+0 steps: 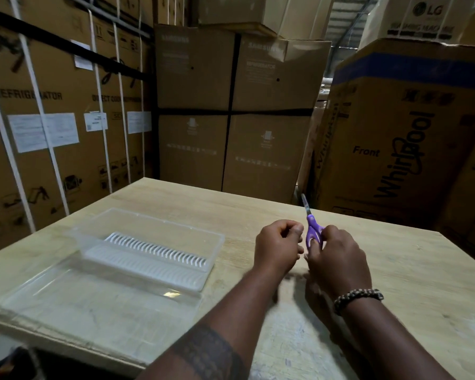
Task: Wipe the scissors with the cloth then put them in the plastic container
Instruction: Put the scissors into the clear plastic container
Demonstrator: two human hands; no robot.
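Head view. The right hand (337,259) holds the scissors (311,229) above the wooden surface (395,270), its fingers clamped on the purple handles, with the closed blades pointing up and away toward 12 o'clock. The left hand (279,244), at 9 o'clock of the scissors and just beside them, is curled into a loose fist with fingers together; whether it pinches anything cannot be told. No cloth is visible in this view, so the wiping step may be skipped or done with bare fingers, which risks a cut if skin slides along the blade edge. The plastic container (148,242), clear with a white slotted insert, lies open at 9 o'clock of the hands, well apart from the scissors, its lid flat toward the viewer. Judged risks: the grip sits low on the handles, so the scissors could pivot or slip; a hurried transfer could strike the container's light wall and shove it; the blade tip could catch in the insert's slots.
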